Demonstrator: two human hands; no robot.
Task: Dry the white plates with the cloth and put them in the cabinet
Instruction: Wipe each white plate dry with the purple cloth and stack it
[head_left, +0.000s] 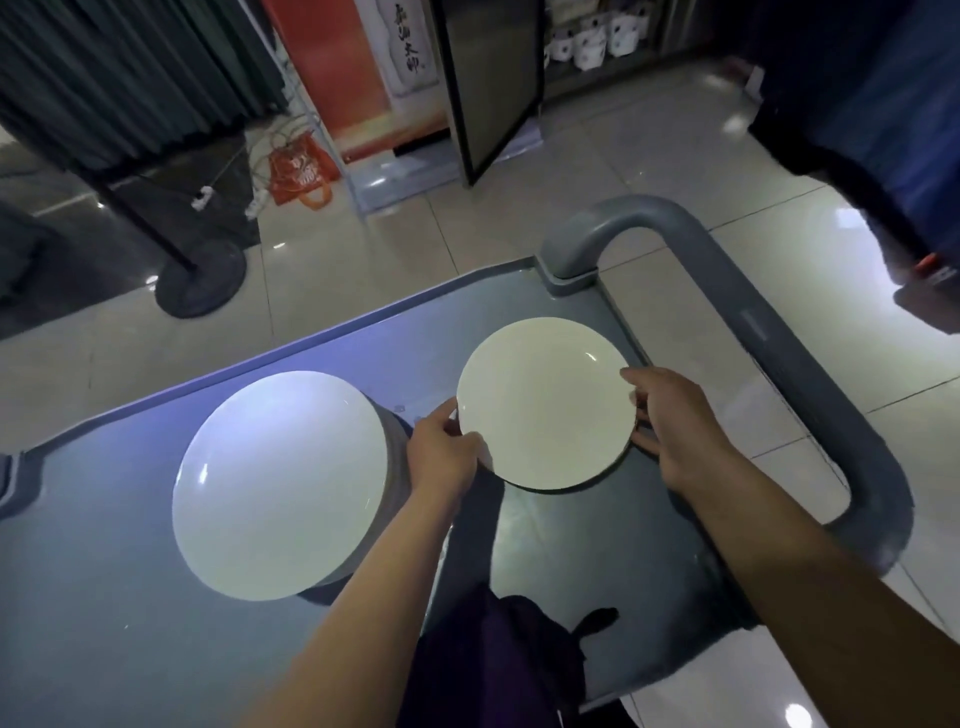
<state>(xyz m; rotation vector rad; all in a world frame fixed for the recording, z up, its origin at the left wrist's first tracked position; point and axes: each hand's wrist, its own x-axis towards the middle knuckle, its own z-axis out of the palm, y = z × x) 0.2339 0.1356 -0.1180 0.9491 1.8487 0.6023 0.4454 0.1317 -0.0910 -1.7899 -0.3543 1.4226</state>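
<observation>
A small white plate (543, 402) is held just above the grey cart top (130, 597). My left hand (444, 449) grips its left rim with thumb on top. My right hand (672, 415) grips its right rim, fingers curled under the edge. A larger white plate (283, 483) sits to the left on top of a grey stack, apart from both hands. A dark purple cloth (498, 665) lies on the cart near its front edge, between my forearms. A cabinet with an open dark-framed glass door (488, 83) stands beyond the cart across the floor.
The cart's thick grey handle (779, 332) loops along its right side. On the tiled floor stand a round black stand base (200, 283), an orange bag (301, 174) with cables, and dark curtains at the far left. A blue object fills the upper right.
</observation>
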